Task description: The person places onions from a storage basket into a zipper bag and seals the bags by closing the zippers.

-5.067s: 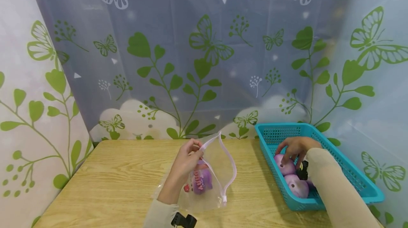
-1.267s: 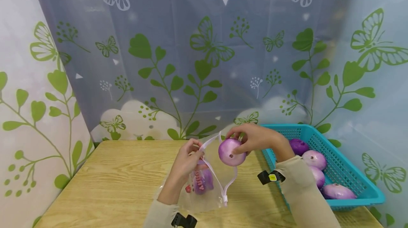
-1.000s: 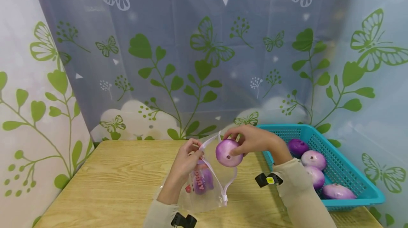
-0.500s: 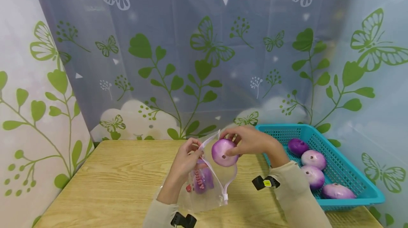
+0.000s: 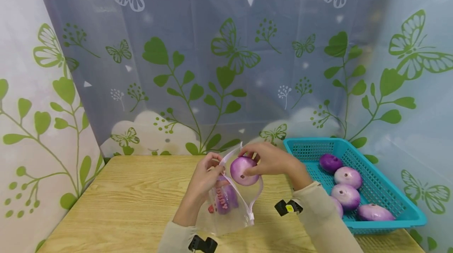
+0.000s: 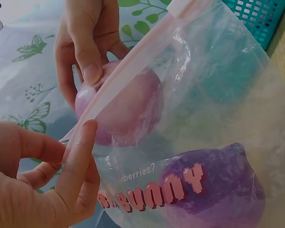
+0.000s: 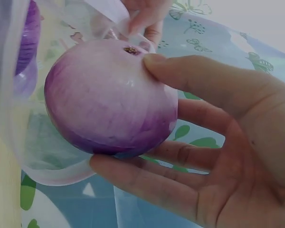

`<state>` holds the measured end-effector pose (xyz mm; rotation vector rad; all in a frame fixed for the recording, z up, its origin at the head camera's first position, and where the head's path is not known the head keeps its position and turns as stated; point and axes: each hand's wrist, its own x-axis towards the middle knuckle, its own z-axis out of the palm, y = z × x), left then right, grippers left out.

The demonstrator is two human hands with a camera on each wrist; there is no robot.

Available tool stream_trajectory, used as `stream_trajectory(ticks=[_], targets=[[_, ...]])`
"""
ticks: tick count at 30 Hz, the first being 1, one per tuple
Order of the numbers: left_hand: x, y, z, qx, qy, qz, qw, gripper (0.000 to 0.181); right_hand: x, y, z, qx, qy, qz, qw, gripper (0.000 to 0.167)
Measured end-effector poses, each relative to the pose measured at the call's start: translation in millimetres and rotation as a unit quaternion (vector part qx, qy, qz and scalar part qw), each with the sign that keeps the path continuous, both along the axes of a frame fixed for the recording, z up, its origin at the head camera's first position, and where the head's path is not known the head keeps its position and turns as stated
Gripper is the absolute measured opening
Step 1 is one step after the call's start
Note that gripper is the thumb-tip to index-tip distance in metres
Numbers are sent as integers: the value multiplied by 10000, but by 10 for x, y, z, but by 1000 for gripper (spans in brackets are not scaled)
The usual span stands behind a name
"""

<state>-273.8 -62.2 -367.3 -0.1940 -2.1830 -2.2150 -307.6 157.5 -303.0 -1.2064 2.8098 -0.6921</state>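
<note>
A clear zip bag [image 5: 226, 223] with a pinkish slider edge and red lettering hangs from my left hand [image 5: 207, 174], which pinches one side of its rim. The mouth gapes toward the right. Inside the bag lies a purple onion [image 6: 218, 190], seen through the plastic. My right hand [image 5: 272, 160] grips a pale purple onion [image 7: 109, 99] between thumb and fingers at the bag's mouth. In the left wrist view part of this onion shows through the bag's film.
To the right stands a turquoise perforated basket [image 5: 400, 205] with several onions [image 5: 348, 177] lying along it. The wooden table [image 5: 134, 198] is backed by a patterned cloth [image 5: 184, 17] with leaves and butterflies.
Earlier my right hand was in the basket among the onions. It now holds one at the bag, having drifted left and slightly down over the last second. My left hand has barely moved.
</note>
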Motion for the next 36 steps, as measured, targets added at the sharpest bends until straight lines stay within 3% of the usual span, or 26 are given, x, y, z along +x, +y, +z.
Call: stream_trajectory(ticks=[14, 36], targets=[[-19, -22, -1, 225, 78, 125, 9996, 14, 96, -83, -14, 250, 153, -184, 9994, 34], [-19, -22, 7, 353, 113, 201, 9991, 13, 89, 24, 42, 319, -243, -612, 9973, 33]])
